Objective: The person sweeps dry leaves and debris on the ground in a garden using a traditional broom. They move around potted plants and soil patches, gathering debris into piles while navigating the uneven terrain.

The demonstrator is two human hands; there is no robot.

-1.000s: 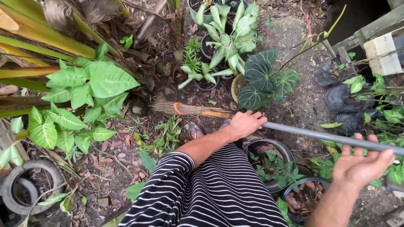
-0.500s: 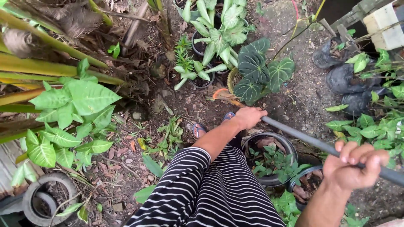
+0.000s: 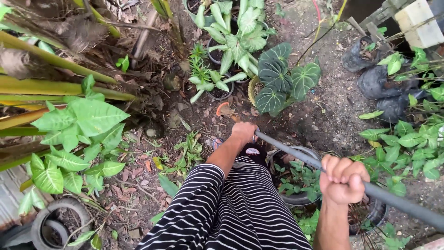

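A broom with a long grey handle (image 3: 296, 156) runs from lower right up to the middle of the head view. Its straw head with an orange band (image 3: 223, 109) points at the soil near the potted plants. My left hand (image 3: 244, 133) grips the handle low down, close to the broom head. My right hand (image 3: 343, 179) is wrapped around the handle higher up, over a black pot (image 3: 296, 176). A striped garment (image 3: 236, 208) covers my legs, and a sandalled foot (image 3: 215, 142) shows beside my left wrist.
Potted plants crowd the top: a dark velvety-leaved one (image 3: 282, 78) and pale green ones (image 3: 233, 41). Broad-leaved plants (image 3: 78, 129) and palm stalks stand at left. An old tyre (image 3: 55, 222) lies at lower left. Black bags (image 3: 379, 83) sit at right; fallen leaves cover the soil.
The broom head has swung from the left toward my feet and the pots. My right hand has closed around the handle. Both hands have moved left and nearer my body.
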